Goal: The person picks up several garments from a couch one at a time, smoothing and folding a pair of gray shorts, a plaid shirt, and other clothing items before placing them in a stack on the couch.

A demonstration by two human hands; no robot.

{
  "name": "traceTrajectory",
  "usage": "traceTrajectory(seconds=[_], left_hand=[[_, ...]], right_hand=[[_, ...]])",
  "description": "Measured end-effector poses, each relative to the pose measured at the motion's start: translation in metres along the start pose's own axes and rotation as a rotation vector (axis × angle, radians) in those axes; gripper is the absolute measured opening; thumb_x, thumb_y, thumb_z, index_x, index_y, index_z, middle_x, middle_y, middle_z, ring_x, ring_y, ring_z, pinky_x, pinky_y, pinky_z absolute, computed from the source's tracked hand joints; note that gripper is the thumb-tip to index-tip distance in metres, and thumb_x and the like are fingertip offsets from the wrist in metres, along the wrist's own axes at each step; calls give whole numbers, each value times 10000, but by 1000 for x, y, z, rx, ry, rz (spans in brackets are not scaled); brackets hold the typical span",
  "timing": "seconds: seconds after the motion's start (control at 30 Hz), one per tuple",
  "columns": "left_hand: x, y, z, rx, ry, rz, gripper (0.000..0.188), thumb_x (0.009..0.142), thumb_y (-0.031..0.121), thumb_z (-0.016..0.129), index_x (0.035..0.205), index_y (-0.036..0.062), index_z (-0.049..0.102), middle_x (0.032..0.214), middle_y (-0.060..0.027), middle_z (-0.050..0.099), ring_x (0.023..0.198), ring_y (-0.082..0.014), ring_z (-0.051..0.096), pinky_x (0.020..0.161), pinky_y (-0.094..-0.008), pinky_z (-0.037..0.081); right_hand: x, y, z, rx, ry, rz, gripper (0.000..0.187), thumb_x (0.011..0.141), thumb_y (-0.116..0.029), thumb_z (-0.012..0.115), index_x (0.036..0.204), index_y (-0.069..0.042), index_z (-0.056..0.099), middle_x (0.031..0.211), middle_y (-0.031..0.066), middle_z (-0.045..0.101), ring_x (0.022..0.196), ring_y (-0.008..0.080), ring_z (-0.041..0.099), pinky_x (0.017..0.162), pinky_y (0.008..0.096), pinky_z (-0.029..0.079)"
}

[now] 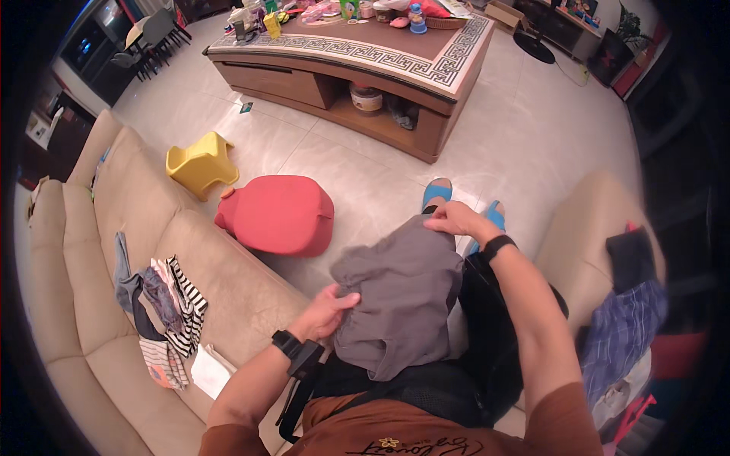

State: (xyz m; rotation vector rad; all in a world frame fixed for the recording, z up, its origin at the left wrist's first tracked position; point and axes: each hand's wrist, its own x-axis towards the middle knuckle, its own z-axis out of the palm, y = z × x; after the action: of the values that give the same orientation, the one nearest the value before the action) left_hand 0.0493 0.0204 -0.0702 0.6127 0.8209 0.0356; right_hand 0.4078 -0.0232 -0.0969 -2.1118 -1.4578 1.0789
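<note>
A grey garment (403, 292) of thin, wrinkled cloth lies spread over my lap; its exact kind is hard to make out. My left hand (327, 311) grips its left edge, thumb on top and the fingers partly hidden behind the cloth. At the far right corner, my right hand (458, 220) pinches the fabric between thumb and fingers. Both wrists carry dark bands. Below the cloth, my legs are in dark trousers, and blue slippers (439, 190) show on my feet just beyond my right hand.
Left on the beige sofa (213, 273) lie several clothes, including a striped garment (186, 308) and a white cloth (211, 371). More clothes, one blue (625, 330), drape at the right. A red stool (281, 214), a yellow stool (201, 163) and a cluttered coffee table (342, 64) stand ahead.
</note>
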Motion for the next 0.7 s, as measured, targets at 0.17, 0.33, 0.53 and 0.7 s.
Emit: traceTrajectory(seconds=[0.17, 0.33, 0.53, 0.7], left_hand=[[-32, 52, 14, 105, -56, 489, 619, 782, -41, 683, 1326, 6, 391, 1289, -94, 518, 1176, -177, 507, 995, -334, 429], [-46, 74, 50, 244, -149, 394, 640, 786, -53, 671, 1354, 5, 383, 1285, -70, 516, 1167, -142, 499, 986, -297, 415], [-60, 115, 103, 799, -365, 618, 568, 769, 112, 741, 1268, -5, 494, 1072, -85, 632, 940, -143, 604, 827, -289, 482], [-33, 142, 94, 1475, 13, 740, 212, 756, 133, 694, 935, 26, 653, 704, -170, 619, 661, -278, 621, 635, -350, 485]], right_hand=[[-25, -6, -21, 136, 198, 5, 195, 718, -195, 731, 843, -47, 705, 837, 101, 678, 769, 189, 642, 700, 311, 496], [-45, -128, -42, 126, 155, -864, 599, 687, -139, 773, 1225, -43, 529, 1368, 146, 394, 1180, 239, 476, 893, 345, 447], [-100, -169, -60, -103, 59, -659, 331, 662, -56, 717, 982, -34, 632, 801, 160, 640, 803, 332, 630, 711, 369, 492], [-131, -149, -111, -373, 505, -465, 279, 623, 59, 574, 879, -40, 626, 815, 198, 629, 813, 389, 606, 710, 442, 486]])
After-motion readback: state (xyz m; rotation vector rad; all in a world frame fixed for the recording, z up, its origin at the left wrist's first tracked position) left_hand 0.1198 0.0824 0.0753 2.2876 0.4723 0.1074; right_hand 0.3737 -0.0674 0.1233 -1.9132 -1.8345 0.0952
